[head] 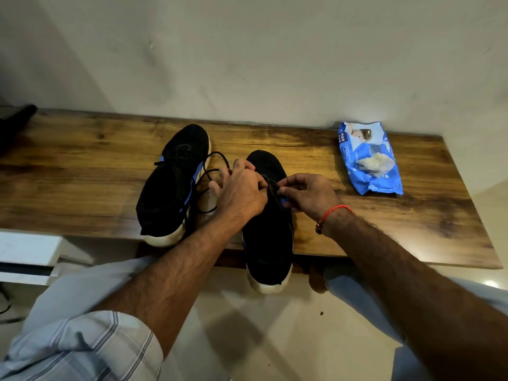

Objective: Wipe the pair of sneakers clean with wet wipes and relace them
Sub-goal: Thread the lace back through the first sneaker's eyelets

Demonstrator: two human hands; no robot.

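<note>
Pinching a black lace (213,171), the left hand (242,192) has its fingers curled over the middle of the right shoe (268,215); the thumb and the first fingers close on the lace just above the shoe's tongue. The right hand (309,195) is on the other side of the same shoe; its thumb and index finger pinch the lace's other part at the eyelets, and the other fingers are bent under, touching the shoe's blue edge. Both hands meet over the lacing area, nearly touching each other.

From the left hand the lace goes out in loose loops toward the left shoe (171,185), lying across the gap between the two shoes and over the left shoe's side. The right shoe lies with its toe away from the person and its white heel hanging over the near edge of the bench (82,166); the left shoe is just beside it, to the left of the right shoe, tilted a little, with its heel also at the near edge.

On the right wrist there is a red thread (331,213). To the right of the right shoe, well apart and near the wall, a blue wipes pack (368,158) lies on the bench, with a white wipe (375,162) sticking out of its opening.
</note>
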